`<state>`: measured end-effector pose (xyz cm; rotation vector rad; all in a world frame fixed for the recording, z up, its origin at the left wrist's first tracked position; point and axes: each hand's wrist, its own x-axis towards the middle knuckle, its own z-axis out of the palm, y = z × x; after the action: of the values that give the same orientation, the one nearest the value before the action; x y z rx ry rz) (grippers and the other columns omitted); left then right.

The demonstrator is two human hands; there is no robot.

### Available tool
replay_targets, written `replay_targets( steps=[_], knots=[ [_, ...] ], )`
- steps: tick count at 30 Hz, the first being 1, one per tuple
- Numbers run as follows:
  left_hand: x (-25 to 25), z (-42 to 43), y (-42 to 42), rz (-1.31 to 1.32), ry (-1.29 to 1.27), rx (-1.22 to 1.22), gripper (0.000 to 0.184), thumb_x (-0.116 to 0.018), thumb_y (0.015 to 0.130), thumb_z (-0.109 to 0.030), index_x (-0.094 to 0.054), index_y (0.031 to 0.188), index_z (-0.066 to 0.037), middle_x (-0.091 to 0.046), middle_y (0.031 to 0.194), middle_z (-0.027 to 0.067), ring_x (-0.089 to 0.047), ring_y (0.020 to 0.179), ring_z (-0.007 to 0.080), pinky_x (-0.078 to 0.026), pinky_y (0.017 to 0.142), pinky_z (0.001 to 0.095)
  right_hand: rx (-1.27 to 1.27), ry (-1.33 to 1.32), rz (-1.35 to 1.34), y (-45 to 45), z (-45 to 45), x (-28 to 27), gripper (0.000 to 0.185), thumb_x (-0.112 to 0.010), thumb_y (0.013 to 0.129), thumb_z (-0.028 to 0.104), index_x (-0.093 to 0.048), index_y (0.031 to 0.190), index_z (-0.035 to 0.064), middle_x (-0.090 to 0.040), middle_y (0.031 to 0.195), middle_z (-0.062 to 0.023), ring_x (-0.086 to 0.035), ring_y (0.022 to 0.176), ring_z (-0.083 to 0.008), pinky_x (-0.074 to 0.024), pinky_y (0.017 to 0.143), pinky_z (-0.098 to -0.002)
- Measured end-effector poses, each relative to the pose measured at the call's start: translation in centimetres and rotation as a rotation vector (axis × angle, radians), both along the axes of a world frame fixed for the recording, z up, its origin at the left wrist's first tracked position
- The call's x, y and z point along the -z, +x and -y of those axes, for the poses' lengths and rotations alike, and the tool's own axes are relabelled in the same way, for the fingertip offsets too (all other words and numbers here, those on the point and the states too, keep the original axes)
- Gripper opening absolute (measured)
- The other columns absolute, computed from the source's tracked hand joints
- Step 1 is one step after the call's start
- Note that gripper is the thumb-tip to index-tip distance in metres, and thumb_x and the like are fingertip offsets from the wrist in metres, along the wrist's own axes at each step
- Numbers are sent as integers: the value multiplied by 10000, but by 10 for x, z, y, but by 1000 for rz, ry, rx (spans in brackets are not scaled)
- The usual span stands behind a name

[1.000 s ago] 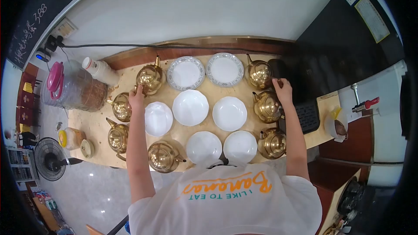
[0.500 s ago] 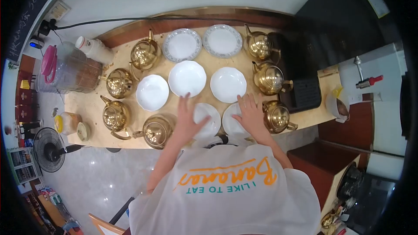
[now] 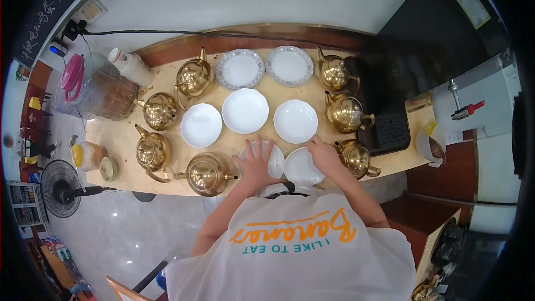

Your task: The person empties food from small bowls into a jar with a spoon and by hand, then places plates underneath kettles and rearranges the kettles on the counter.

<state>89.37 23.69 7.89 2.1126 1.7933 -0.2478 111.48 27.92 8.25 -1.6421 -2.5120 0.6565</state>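
Observation:
My left hand (image 3: pixel 256 170) has its fingers spread over the front left white dish (image 3: pixel 273 160), holding nothing. The fingers of my right hand (image 3: pixel 325 155) are pressed together at the far right rim of the front right white dish (image 3: pixel 302 167); what they hold, if anything, is hidden. Behind are white dishes at left (image 3: pixel 200 125), middle (image 3: pixel 245 111) and right (image 3: pixel 296 121). Two patterned plates (image 3: pixel 239 69) (image 3: pixel 290 66) lie at the back. Gold teapots flank the dishes, one (image 3: pixel 207 174) left of my left hand and another (image 3: pixel 355 159) just right of my right hand.
A large jar with a pink lid (image 3: pixel 106 92), stacked cups (image 3: pixel 132 68) and a yellow-lidded jar (image 3: pixel 91 156) stand at left. At right are a black tray (image 3: pixel 390 134), a tap (image 3: pixel 465 110) and a white container (image 3: pixel 429 145). A black cable (image 3: pixel 167 32) runs behind.
Both hands have come inward from the outer teapots to the front dishes. Since the middle frame, my left fingers have spread further and my right fingers have closed together. The view has shifted.

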Motion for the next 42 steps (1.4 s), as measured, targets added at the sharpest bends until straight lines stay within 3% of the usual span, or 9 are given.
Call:
replay_targets(
  steps=[4,10,15,19,25,28,37,42],
  knots=[
    [4,1,3,39,27,-27,1180,-703,455,-657,-140,1407,-247,-109,1451,148,-140,1272,486,-272,775,743,-97,2,-35,2,-34,-15,216,-411,821,67,-581,951,40,-506,960,-150,-562,809,-328,-450,702,-411],
    [9,1,2,41,15,-34,1179,-702,456,-662,-139,1407,-252,-104,1454,141,-128,1281,470,-250,778,753,0,34,-285,-8,-108,3,172,-487,829,91,-576,950,9,-532,967,-162,-540,876,-349,-432,752,-422],
    [6,1,-1,51,11,-29,1193,-680,456,-695,-124,1415,-254,-81,1462,137,-89,1294,460,-212,789,769,-10,23,-238,-19,-149,36,194,-534,818,110,-589,979,16,-546,981,-162,-534,913,-356,-422,796,-423],
    [7,3,0,26,52,-17,1197,-684,458,-690,-121,1416,-244,-85,1460,145,-105,1290,458,-247,772,741,58,-28,-188,-22,-168,45,230,-545,818,120,-594,1023,27,-563,1019,-186,-526,965,-356,-418,826,-411],
    [8,1,3,12,56,-34,1198,-710,448,-649,-128,1415,-247,-164,1430,143,-197,1248,445,-305,738,683,128,23,-240,-16,-176,60,209,-553,815,122,-602,978,1,-583,965,-207,-535,930,-378,-424,802,-418],
    [6,2,2,25,78,-39,1192,-729,435,-613,-146,1409,-249,-211,1403,142,-229,1227,443,-311,735,680,161,4,-114,-15,-170,40,208,-551,811,117,-608,979,9,-572,992,-202,-537,940,-368,-428,808,-421],
    [-24,-14,6,87,108,-28,1186,-774,406,-532,-173,1398,-283,-223,1386,144,-237,1224,471,-319,790,687,98,93,79,-33,-135,18,378,-566,782,113,-486,1149,67,-534,1020,-185,-507,957,-366,-432,804,-448],
    [-49,-62,-1,14,214,-35,1188,-778,406,-534,-171,1398,-289,-206,1397,155,-246,1220,473,-323,803,692,133,56,44,-30,-121,24,467,-543,774,95,-422,1218,16,-473,1115,-197,-449,1067,-359,-395,887,-442]
  ],
)
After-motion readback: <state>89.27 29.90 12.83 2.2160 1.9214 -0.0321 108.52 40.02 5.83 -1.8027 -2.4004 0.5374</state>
